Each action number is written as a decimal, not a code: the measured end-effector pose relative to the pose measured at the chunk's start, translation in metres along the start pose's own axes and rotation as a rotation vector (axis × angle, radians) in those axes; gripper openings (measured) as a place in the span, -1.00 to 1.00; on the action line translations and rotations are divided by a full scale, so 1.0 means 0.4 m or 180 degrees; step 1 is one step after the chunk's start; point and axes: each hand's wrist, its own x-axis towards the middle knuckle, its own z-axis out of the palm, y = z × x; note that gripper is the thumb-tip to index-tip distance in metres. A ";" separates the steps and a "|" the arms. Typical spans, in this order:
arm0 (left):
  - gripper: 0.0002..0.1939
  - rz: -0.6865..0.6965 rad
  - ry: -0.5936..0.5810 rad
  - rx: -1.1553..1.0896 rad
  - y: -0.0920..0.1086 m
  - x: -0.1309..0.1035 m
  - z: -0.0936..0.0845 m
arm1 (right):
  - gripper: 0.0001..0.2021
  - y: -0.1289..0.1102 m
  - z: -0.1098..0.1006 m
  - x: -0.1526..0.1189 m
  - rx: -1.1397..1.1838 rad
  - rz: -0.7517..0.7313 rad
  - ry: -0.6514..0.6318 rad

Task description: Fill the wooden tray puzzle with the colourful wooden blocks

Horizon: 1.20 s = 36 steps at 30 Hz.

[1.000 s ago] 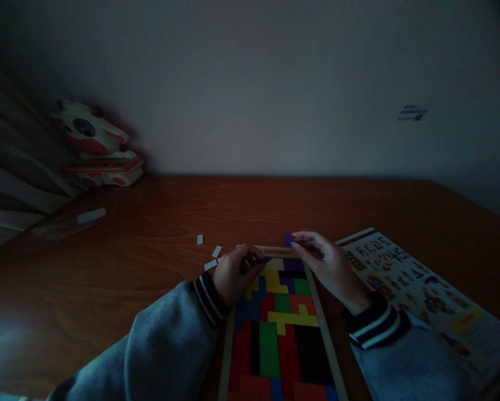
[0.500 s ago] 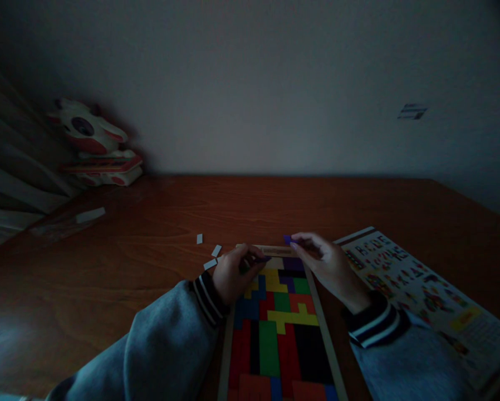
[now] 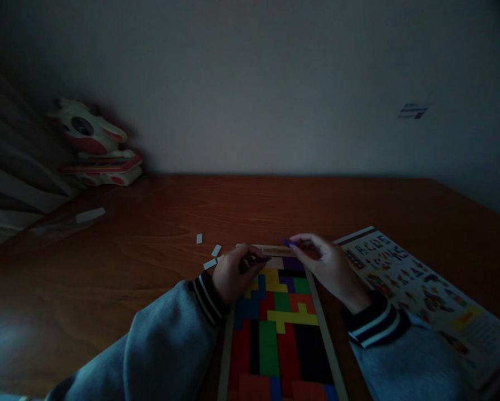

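Observation:
A wooden puzzle tray (image 3: pixel 329 344) filled with red, blue, green, yellow, black and purple blocks lies before me. Over its upper left corner, my left hand (image 3: pixel 235 272) pinches a small dark purple piece (image 3: pixel 263 259). Just above the tray's top right edge, my right hand (image 3: pixel 326 265) holds another purple piece (image 3: pixel 289 242) between thumb and fingers. Between the hands, near the top of the tray, a pale bare patch (image 3: pixel 276 262) shows beside a purple block (image 3: pixel 292 263).
A printed pattern sheet (image 3: pixel 421 295) lies to the right of the tray. Several small white pieces (image 3: pixel 210 264) are on the table left of the tray. A cow-shaped toy (image 3: pixel 97 142) stands at the back left, near a curtain (image 3: pixel 16 150).
The purple piece in my right hand has tilted and now looks thinner. My left hand has hardly moved.

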 end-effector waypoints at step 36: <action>-0.90 -0.0013 0.0030 0.0008 -0.004 0.001 0.003 | -0.77 0.003 0.010 -0.002 0.0669 0.0415 0.0013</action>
